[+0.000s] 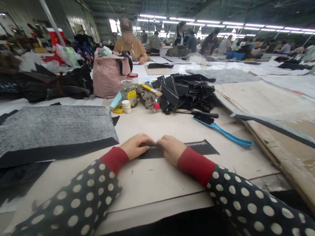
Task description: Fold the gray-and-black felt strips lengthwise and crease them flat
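Note:
A dark strip of material [151, 154] lies across the pale work board [147, 180] in front of me. My left hand [136, 146] pinches its upper edge near the left end. Close beside it, my right hand [171, 149] grips the same edge, fingers bent down onto it. The strip's right end [203, 146] shows past my right wrist, flat on the board with a pale line along it. My fingertips nearly meet, and they hide part of the edge between them.
Grey-faced black pieces [63, 123] are stacked at left. Beyond my hands lie a blue-handled brush [223, 133], a pile of black pieces [184, 92], a glass jar [126, 89] and a pink bag [107, 74]. Large boards [291, 139] lie right. A person [131, 44] sits opposite.

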A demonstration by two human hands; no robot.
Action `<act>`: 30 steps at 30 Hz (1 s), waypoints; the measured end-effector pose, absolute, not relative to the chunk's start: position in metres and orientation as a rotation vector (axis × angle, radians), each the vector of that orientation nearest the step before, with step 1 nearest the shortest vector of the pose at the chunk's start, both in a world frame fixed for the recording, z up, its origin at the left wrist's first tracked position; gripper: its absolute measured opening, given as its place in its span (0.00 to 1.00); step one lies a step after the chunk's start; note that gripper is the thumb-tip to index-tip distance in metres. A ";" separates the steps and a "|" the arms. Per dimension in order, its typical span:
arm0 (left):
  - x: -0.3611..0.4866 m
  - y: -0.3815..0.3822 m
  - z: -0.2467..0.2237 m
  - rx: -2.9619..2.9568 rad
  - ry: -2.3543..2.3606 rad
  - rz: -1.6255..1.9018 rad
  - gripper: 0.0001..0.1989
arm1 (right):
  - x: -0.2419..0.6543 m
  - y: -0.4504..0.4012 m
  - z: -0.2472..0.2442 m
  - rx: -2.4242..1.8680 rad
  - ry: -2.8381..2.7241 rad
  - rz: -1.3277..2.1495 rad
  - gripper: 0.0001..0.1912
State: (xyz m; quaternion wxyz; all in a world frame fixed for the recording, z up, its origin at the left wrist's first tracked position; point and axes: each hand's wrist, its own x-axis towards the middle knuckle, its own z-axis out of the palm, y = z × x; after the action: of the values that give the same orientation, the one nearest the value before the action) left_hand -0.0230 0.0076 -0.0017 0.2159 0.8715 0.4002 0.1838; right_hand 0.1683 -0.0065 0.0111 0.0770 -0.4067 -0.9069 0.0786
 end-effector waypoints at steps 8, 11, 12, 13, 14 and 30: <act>-0.023 0.001 0.008 2.705 1.073 0.282 0.14 | 0.157 -0.014 0.010 -1.230 -2.814 -0.019 0.12; -0.021 -0.007 0.013 2.705 1.158 0.249 0.13 | 0.167 -0.011 0.008 -1.158 -2.766 0.084 0.12; -0.021 -0.009 0.013 2.695 1.180 0.255 0.13 | 0.174 -0.009 0.007 -1.126 -2.749 0.137 0.12; -0.021 -0.010 0.014 2.682 1.197 0.264 0.14 | 0.183 -0.008 0.007 -1.102 -2.730 0.186 0.12; -0.021 -0.011 0.014 2.668 1.210 0.275 0.14 | 0.193 -0.006 0.006 -1.095 -2.710 0.225 0.13; -0.025 -0.003 -0.001 2.082 1.237 0.566 0.29 | 0.213 -0.024 0.045 -1.276 -2.815 0.888 0.16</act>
State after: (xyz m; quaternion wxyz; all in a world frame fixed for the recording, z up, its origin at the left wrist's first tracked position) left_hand -0.0251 -0.0029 -0.0015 0.3216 0.7927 0.4709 0.2154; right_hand 0.2133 -0.0236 0.0448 -0.0369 -0.3966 -0.8747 0.2761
